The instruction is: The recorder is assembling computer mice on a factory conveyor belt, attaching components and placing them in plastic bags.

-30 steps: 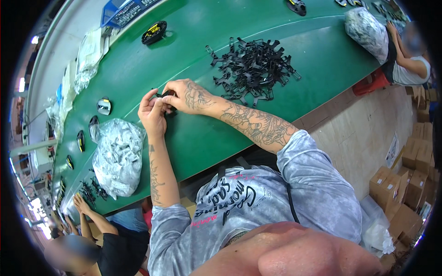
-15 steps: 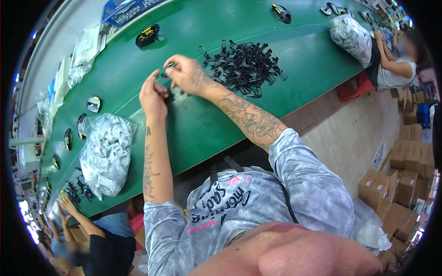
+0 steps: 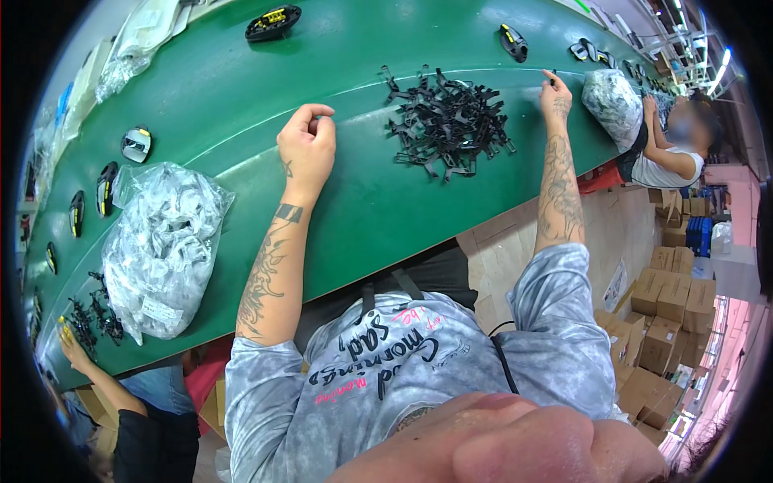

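Note:
My left hand (image 3: 308, 149) hovers over the green table, its fingers curled closed. Whatever they may hold is hidden. To its right lies a heap of thin black plastic clips (image 3: 451, 121), tangled together. Beyond the heap, my right arm is stretched out over the table. The fingers of my right hand (image 3: 555, 101) are pinched together, with a small black part (image 3: 552, 75) showing at the tips. Its exact kind is too small to tell. Nearest that hand are a black and grey oval part (image 3: 513, 43) with a yellow piece and a filled clear plastic bag (image 3: 614, 109).
Another filled plastic bag (image 3: 165, 249) stands at the left. Black oval housings (image 3: 272, 22) with yellow pieces lie spaced along the green table (image 3: 354, 233). Co-workers sit at both ends, one in a white top (image 3: 672, 165). Cardboard boxes (image 3: 664, 294) are stacked on the floor at right.
My hands were together left of the heap. Now they are apart: the right has swung far right past the heap, and the left has moved slightly right and curled. The view has shifted.

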A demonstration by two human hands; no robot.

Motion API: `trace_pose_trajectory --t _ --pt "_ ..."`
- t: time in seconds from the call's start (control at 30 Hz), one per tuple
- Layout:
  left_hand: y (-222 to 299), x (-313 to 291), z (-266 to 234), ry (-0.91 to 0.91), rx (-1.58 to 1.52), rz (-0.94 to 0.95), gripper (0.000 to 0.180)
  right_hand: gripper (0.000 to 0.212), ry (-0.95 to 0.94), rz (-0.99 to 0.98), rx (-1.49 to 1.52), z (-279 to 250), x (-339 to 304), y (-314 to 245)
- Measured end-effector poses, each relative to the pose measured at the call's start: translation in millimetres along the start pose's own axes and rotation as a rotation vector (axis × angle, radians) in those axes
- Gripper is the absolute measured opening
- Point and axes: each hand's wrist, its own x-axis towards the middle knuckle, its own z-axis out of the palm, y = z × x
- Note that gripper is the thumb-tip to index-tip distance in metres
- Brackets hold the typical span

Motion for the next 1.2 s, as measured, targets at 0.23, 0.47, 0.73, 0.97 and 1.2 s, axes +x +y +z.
trace_pose_trajectory --t 0.23,0.47,0.73,0.97,1.2 --pt "5.5 0.0 -6.7 -0.004 0.084 -0.041 0.013 0.099 0.050 0.156 -0.423 76.8 24.0 -50.5" --pt "7.2 1.5 -1.4 0.021 0.270 -0.015 0.012 0.095 -0.090 0.127 -0.546 86.7 34.4 -70.0" --pt "5.9 1.9 -3.7 0.047 0.301 0.102 0.014 0.090 0.011 0.087 -0.360 81.5 31.2 -55.3" --pt "16.6 2.3 -2.4 -0.037 0.230 0.012 0.013 0.081 -0.014 -0.100 0.031 59.3 9.6 -48.8" --pt "10.5 4.0 -14.7 -0.222 -0.462 -0.110 0.038 0.068 -0.295 -0.683 0.619 63.7 -183.0 -234.2"
